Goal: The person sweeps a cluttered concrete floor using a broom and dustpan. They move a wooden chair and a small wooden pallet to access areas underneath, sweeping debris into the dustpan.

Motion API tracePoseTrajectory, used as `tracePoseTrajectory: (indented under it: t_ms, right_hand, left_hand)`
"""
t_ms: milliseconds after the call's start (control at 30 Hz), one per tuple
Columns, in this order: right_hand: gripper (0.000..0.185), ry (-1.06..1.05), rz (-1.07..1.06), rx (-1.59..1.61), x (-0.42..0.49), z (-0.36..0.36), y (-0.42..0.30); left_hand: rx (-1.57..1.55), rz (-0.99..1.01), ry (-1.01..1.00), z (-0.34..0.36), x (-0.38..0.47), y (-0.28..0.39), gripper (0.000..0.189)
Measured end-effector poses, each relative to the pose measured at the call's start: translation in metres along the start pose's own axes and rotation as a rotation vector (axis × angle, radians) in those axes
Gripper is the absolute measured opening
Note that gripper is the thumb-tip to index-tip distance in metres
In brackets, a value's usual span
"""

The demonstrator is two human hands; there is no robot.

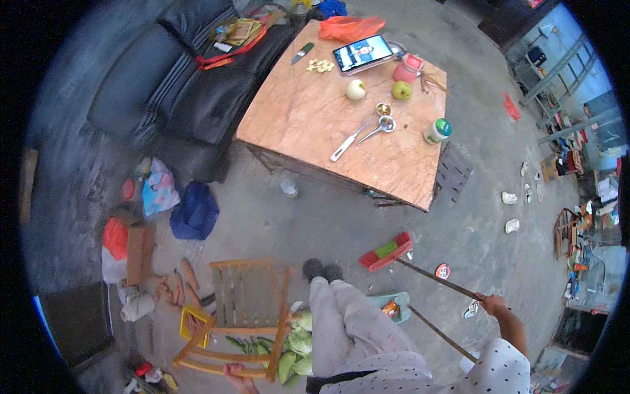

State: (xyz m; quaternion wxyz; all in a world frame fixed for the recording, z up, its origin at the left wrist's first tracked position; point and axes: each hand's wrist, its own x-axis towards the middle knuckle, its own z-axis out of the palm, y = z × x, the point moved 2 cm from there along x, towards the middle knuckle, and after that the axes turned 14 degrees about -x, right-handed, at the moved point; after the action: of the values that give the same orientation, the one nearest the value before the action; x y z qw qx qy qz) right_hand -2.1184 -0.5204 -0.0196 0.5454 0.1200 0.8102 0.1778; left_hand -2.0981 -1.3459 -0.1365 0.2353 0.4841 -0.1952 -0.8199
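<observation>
My right hand (492,303) grips the long handle of a broom (435,278), whose red and green bristle head rests on the concrete floor ahead of my feet. A light green dustpan (404,306) with an orange wrapper in it lies to the right of my legs; its handle runs back towards my right sleeve, where its end is hidden. At the bottom left, my left hand (238,378) is closed around the rail of a slatted wooden chair (246,293). The rest of that arm is out of view.
Ahead stands a marble-patterned table (295,108) holding a tablet, fruit, jars and utensils. A black sofa (206,108) is at the upper left. Vegetables (290,364), carrots, bags and a cardboard box (140,253) lie left. Shoes (512,226) are scattered right.
</observation>
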Motion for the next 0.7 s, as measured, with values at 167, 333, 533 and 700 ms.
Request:
tracePoseTrajectory:
  t_ms: [167,333,533,700]
  right_hand:
    - [0.042,0.042,0.063,0.017,-0.052,-0.004,-0.009]
    - [0.042,0.063,0.053,0.066,-0.05,-0.031,-0.044]
    - [0.038,0.165,-0.001,0.173,-0.033,-0.072,-0.071]
    - [0.039,0.14,0.009,0.241,-0.005,-0.097,-0.091]
  left_hand:
    - [-0.151,-0.077,0.04,-0.041,0.005,-0.024,0.029]
    - [0.069,-0.145,0.366,-0.103,-0.016,-0.033,0.03]
    - [0.185,-0.419,0.093,-0.184,0.009,-0.025,0.031]
    - [0.674,-0.321,0.772,-0.148,0.02,-0.043,0.036]
